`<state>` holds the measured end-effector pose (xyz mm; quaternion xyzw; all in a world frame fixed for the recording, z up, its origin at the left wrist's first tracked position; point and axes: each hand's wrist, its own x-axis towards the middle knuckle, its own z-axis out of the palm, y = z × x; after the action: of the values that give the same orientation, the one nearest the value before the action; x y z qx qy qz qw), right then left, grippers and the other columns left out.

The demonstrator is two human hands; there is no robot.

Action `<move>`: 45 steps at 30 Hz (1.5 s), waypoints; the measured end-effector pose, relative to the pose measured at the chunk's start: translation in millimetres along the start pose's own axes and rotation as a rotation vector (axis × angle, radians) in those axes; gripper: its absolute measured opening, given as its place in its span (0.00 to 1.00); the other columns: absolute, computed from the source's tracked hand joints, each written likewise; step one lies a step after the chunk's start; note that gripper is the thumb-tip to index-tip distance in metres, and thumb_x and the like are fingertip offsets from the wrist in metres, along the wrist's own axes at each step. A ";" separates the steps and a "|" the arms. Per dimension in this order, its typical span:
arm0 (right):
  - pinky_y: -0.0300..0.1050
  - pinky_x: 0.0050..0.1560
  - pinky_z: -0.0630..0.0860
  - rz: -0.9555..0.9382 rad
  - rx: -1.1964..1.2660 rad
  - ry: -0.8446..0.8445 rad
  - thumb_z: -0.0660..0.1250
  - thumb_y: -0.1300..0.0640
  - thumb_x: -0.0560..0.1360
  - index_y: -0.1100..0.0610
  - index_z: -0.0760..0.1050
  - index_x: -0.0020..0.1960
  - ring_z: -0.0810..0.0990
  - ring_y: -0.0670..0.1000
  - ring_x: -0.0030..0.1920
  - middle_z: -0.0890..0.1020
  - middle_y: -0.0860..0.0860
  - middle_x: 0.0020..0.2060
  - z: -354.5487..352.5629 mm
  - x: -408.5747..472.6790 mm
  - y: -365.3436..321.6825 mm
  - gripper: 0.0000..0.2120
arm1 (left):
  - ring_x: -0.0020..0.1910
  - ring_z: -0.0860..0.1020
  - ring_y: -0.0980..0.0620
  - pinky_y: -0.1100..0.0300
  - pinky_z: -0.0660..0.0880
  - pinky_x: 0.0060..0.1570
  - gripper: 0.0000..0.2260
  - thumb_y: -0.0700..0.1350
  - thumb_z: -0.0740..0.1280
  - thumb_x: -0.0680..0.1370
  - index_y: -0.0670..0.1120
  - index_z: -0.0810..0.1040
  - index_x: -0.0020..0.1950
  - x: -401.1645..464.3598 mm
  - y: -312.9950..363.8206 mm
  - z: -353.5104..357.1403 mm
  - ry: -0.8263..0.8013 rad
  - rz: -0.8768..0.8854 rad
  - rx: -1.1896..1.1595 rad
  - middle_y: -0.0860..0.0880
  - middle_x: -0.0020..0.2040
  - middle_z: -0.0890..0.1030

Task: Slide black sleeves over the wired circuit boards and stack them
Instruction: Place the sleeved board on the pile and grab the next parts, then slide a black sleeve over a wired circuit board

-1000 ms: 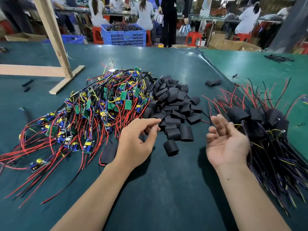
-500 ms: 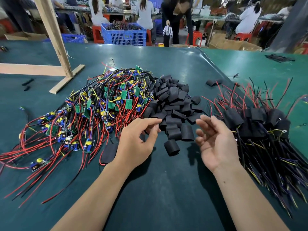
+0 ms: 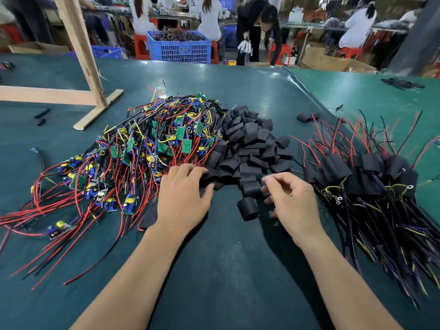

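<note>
Right hand loosely curled, holding nothing evident; upright loose sleeve just left of it, nearer than to flat left hand.

You get bright, even overhead light. Soft shadows sit under both forearms, glare streaks the far table, the right hand is motion-blurred, and the edges bow with wide-angle distortion.

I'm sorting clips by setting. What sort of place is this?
Probably an electronics assembly workshop: a pile of wired boards, heaps of black sleeves, and other workers seated at benches behind.
</note>
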<state>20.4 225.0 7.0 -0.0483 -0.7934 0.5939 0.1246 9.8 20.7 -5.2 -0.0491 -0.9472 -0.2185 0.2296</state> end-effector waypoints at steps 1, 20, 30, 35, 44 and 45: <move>0.46 0.31 0.74 -0.010 -0.011 -0.007 0.68 0.55 0.78 0.49 0.81 0.43 0.79 0.43 0.30 0.84 0.45 0.34 1.7 -0.2 1.2 0.06 | 0.59 0.74 0.43 0.47 0.70 0.59 0.15 0.49 0.71 0.77 0.45 0.80 0.61 0.5 -1.0 0.1 -0.016 -0.003 0.008 0.47 0.59 0.80; 0.44 0.34 0.74 -0.075 -0.050 -0.053 0.68 0.53 0.78 0.45 0.80 0.41 0.82 0.47 0.35 0.85 0.45 0.35 6.1 -2.7 5.4 0.07 | 0.54 0.77 0.36 0.46 0.69 0.55 0.16 0.41 0.67 0.76 0.42 0.76 0.64 14.9 -32.9 -18.9 0.264 -0.457 0.064 0.38 0.55 0.80; 0.37 0.31 0.71 -0.067 0.036 -0.037 0.68 0.56 0.78 0.49 0.81 0.42 0.80 0.41 0.30 0.84 0.45 0.33 4.9 -3.3 -1.3 0.07 | 0.48 0.79 0.44 0.63 0.66 0.44 0.12 0.40 0.64 0.78 0.42 0.75 0.61 8.9 -4.7 -23.4 0.666 -0.222 -0.184 0.44 0.53 0.78; 0.40 0.25 0.72 0.016 0.160 -0.097 0.68 0.58 0.78 0.52 0.82 0.43 0.78 0.44 0.28 0.84 0.48 0.33 5.6 -4.8 -6.2 0.06 | 0.52 0.77 0.44 0.62 0.72 0.54 0.12 0.35 0.67 0.77 0.39 0.78 0.60 4.8 2.8 -17.9 0.645 -0.100 -0.274 0.41 0.54 0.76; 0.41 0.23 0.70 0.055 0.240 -0.119 0.68 0.60 0.78 0.56 0.82 0.44 0.77 0.47 0.28 0.83 0.50 0.32 2.8 -5.6 -11.9 0.05 | 0.58 0.74 0.57 0.63 0.70 0.59 0.06 0.34 0.69 0.77 0.35 0.82 0.53 7.6 1.9 -20.2 0.781 0.255 -0.301 0.36 0.55 0.75; 0.41 0.23 0.70 0.061 0.262 -0.143 0.68 0.60 0.78 0.56 0.82 0.45 0.76 0.48 0.28 0.83 0.51 0.32 2.8 -6.4 -12.7 0.05 | 0.57 0.76 0.51 0.60 0.71 0.60 0.05 0.34 0.70 0.77 0.35 0.82 0.52 6.2 5.5 -17.2 0.711 0.298 -0.300 0.37 0.54 0.78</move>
<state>26.8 217.3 17.5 -0.0133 -0.7140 0.6979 0.0548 12.5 18.1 13.6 -0.1401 -0.7490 -0.3218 0.5619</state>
